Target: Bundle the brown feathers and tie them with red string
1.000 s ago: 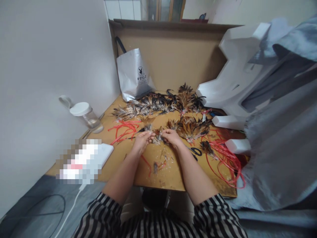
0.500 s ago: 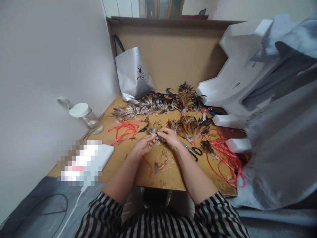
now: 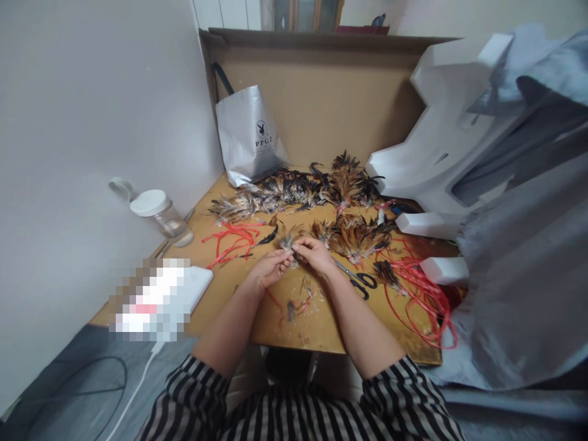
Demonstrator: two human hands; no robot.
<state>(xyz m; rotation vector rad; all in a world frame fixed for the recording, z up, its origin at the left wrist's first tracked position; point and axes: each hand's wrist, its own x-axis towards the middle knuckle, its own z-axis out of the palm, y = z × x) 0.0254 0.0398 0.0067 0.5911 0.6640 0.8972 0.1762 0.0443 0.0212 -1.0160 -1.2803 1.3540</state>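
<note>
A small tuft of brown and grey feathers [image 3: 288, 237] stands up between my two hands, over the middle of the table [image 3: 271, 327]. My left hand [image 3: 274, 267] pinches the tuft's lower end from the left. From the right, my right hand [image 3: 313, 252] closes its thumb and fingers on the same end. Brown feather bunches [image 3: 356, 237] lie just right of my right hand. Behind my hands runs a long heap of dark and pale feathers [image 3: 280, 193]. Black-handled scissors [image 3: 361, 282] rest beside my right wrist. Feather scraps [image 3: 294, 309] and red string bits lie in front.
Red strings lie at the left [image 3: 232, 239] and in a tangle at the right [image 3: 427, 300]. A silver bag [image 3: 248, 141] stands at the back left. A lidded cup [image 3: 163, 217] and a blurred phone-like device [image 3: 199, 285] are on the left; white foam [image 3: 441, 135] is on the right.
The view has shifted slightly. My fingers have moved very little at the tuft, and both hands still pinch it.
</note>
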